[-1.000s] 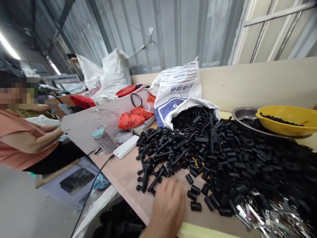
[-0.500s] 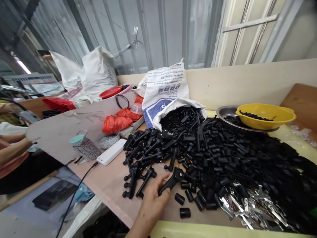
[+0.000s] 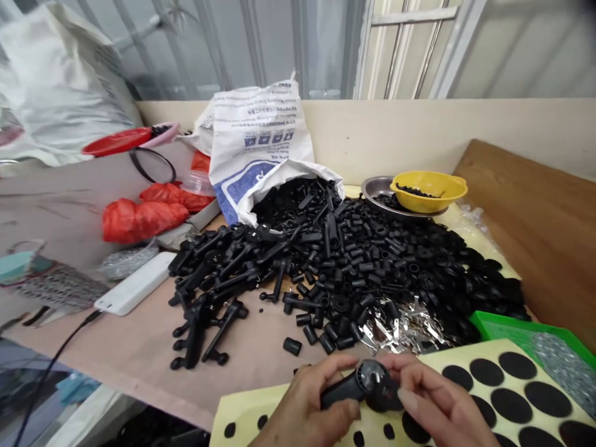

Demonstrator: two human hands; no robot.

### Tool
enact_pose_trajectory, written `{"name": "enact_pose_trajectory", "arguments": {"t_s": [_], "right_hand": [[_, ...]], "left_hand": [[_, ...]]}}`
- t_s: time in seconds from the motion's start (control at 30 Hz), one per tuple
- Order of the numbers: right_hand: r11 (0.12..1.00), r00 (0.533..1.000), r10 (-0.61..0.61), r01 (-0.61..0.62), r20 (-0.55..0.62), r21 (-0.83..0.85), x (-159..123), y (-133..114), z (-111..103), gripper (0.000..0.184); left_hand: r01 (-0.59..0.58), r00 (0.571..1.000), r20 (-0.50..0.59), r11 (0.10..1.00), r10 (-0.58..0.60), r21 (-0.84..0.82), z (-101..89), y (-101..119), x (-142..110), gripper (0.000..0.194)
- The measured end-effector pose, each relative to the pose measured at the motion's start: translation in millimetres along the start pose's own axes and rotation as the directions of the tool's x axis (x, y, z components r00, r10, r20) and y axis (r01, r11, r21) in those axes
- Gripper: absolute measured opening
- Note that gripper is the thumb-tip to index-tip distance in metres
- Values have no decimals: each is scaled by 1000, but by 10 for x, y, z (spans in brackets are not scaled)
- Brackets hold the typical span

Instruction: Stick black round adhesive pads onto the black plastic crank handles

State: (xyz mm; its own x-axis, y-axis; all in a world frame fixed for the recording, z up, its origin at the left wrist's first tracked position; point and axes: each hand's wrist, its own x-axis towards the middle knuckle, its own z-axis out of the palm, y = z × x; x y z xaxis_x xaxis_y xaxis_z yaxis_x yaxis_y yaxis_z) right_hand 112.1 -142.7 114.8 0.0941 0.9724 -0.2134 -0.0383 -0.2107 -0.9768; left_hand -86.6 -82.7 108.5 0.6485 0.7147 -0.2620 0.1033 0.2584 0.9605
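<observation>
My left hand (image 3: 316, 397) is closed around the shaft of a black plastic handle (image 3: 342, 391), whose round head points to the right. At that head, the fingers of my right hand (image 3: 435, 397) pinch a thin black disc (image 3: 388, 394); part of it is covered by the fingers. Both hands are over a yellow backing sheet (image 3: 261, 400) carrying small black dots and, on the right, large round black stickers (image 3: 512, 403). Just beyond my hands lie loose black tube pieces (image 3: 292, 346) and a heap of shiny metal clips (image 3: 403, 326).
A big pile of black plastic parts (image 3: 363, 248) spills from a white sack (image 3: 261, 130). Behind it, a yellow bowl (image 3: 431, 192) rests on a steel basin (image 3: 377, 186). At right is a green tray (image 3: 505, 326); at left, a white power bank (image 3: 137, 285) with a cable.
The handle has come from the pile's edge to the near edge of the table in my left hand. My right hand has entered view with the disc. The view has turned right and down.
</observation>
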Motion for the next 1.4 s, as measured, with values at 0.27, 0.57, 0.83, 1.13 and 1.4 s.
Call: {"name": "enact_pose_trajectory", "arguments": {"t_s": [0.27,0.57,0.83,1.13,1.4], "right_hand": [[991,993,55,-67,105,115,-85,-21,-37,24],[994,996,70,-74,48,82,-88,-26,-43,25],[996,997,68,-67,22,-67,-90,-31,-21,29],[998,999,53,-53,-1,16,-82,-2,-12,24],[997,996,55,-58,66,44,-84,54,-73,22]], "left_hand": [[166,983,134,922,-127,-350,63,120,154,36],[159,984,101,977,-146,-140,95,54,158,37],[132,985,110,991,-130,-13,126,-32,146,57],[103,989,96,989,-114,105,85,-10,98,55],[93,985,139,991,-107,99,81,20,77,54]]}}
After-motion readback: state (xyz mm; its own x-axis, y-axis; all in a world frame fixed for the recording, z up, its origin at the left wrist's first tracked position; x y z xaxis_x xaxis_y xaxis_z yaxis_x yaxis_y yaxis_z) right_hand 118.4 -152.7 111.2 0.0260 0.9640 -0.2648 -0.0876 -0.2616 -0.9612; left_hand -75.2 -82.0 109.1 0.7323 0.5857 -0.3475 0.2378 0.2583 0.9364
